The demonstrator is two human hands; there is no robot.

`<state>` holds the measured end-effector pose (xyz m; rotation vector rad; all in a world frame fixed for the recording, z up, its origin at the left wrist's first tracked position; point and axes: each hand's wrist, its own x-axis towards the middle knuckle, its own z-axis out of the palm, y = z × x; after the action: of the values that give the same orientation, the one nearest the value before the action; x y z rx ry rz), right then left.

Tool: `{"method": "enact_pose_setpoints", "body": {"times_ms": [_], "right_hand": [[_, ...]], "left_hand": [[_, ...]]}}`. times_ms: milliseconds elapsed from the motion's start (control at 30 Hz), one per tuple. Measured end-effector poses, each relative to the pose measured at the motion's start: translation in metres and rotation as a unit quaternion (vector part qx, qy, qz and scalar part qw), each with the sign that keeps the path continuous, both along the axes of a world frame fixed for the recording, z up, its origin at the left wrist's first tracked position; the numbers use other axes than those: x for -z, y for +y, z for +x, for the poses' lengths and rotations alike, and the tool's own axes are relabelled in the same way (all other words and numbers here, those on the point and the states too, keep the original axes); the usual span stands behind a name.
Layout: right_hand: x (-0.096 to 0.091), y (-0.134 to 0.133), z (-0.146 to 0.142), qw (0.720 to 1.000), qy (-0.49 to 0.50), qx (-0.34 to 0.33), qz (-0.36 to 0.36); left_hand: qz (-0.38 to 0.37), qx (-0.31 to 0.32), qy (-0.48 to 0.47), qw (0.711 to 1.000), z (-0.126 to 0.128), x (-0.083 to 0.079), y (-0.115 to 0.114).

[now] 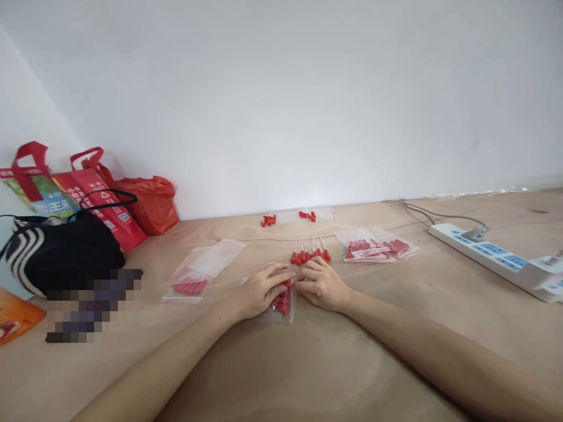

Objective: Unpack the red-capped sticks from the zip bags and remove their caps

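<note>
- Left hand (267, 291) bends over the clear bag (281, 305) beneath it — best keep that flat.
- Right hand (320, 285) curls beside it; whether either pinches, I cannot tell.
- Avoid nudging red-tipped sticks (301, 257) just beyond.

Both bare forearms (189, 346) are angled inward; the left grip (267, 287) is held palm-down beside the curled right grip (322, 286).

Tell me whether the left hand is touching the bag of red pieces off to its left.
Apart: the head view shows bare tabletop between the left hand and the bag of red pieces.
</note>
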<state>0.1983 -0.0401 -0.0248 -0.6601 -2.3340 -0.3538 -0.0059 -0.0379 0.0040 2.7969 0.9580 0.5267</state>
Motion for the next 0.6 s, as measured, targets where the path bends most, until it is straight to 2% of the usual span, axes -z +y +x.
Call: {"method": "enact_pose_setpoints", "body": {"times_ms": [133,233,300,467,600], "right_hand": [[0.001,0.001,0.001,0.998,0.013,-0.014,0.055],[0.002,0.003,0.001,0.996,0.017,-0.022,0.084],[0.002,0.003,0.0,0.995,0.015,-0.021,0.092],[0.001,0.002,-0.001,0.995,-0.012,-0.01,0.097],[-0.001,0.001,-0.002,0.993,-0.035,-0.016,0.112]], "left_hand": [[0.141,0.095,0.022,0.985,0.004,0.001,0.016],[0.256,0.163,0.025,0.952,0.006,0.0,0.021],[0.304,0.196,0.032,0.932,0.008,-0.002,0.022],[0.321,0.229,0.082,0.915,0.011,-0.005,0.022],[0.245,0.218,0.105,0.939,0.011,-0.004,0.023]]}}
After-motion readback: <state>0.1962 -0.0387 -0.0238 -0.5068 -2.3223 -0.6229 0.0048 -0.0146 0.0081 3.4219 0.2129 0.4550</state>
